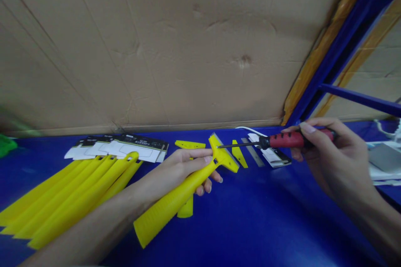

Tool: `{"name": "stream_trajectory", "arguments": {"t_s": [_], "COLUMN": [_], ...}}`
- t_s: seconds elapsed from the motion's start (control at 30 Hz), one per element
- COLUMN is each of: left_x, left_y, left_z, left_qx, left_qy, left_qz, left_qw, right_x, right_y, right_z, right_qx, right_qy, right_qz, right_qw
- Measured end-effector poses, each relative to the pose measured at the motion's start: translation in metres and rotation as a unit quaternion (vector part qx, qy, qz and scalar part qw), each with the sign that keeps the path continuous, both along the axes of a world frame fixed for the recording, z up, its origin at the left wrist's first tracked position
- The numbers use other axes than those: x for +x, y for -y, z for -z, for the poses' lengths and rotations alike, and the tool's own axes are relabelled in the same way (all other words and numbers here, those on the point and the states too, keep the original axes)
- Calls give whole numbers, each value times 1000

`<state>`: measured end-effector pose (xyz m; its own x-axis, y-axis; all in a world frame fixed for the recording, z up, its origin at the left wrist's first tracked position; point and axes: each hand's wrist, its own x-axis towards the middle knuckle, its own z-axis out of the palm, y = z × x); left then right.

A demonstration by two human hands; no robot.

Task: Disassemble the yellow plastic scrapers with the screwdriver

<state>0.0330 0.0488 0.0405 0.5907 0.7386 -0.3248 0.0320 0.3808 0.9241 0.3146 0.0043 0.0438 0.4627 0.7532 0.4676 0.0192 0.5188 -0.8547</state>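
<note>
My left hand [191, 167] is closed round the neck of a yellow scraper [175, 204], its handle slanting down to the left. A metal blade edge shows along the far side of the scraper's head. In my right hand [328, 150] is a screwdriver [286, 139] with a red and black handle. Its shaft points left, and the tip meets the scraper's head near one end; a screw there is too small to make out. Behind the head lie a loose yellow cover piece [239, 154] and a bare blade [252, 152]. Another yellow scraper part [186, 208] lies partly hidden beneath my left hand.
Several yellow handles [78, 192] lie side by side at the left, next to black and white printed cards [134, 147]. More cards [272, 156] lie right of the blade. A cardboard wall [188, 50] backs the blue table [250, 225]; a blue frame [332, 62] rises at right.
</note>
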Motion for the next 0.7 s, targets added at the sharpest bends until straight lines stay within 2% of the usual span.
{"name": "stream_trajectory", "arguments": {"t_s": [0.7], "left_x": [1], "left_y": [0], "left_z": [1], "left_qx": [1], "left_qy": [-14], "left_qz": [0], "left_qw": [1000], "right_x": [-2], "right_y": [2], "right_z": [-2], "right_qx": [-11], "right_qy": [17], "right_qz": [40], "right_qw": [999]}}
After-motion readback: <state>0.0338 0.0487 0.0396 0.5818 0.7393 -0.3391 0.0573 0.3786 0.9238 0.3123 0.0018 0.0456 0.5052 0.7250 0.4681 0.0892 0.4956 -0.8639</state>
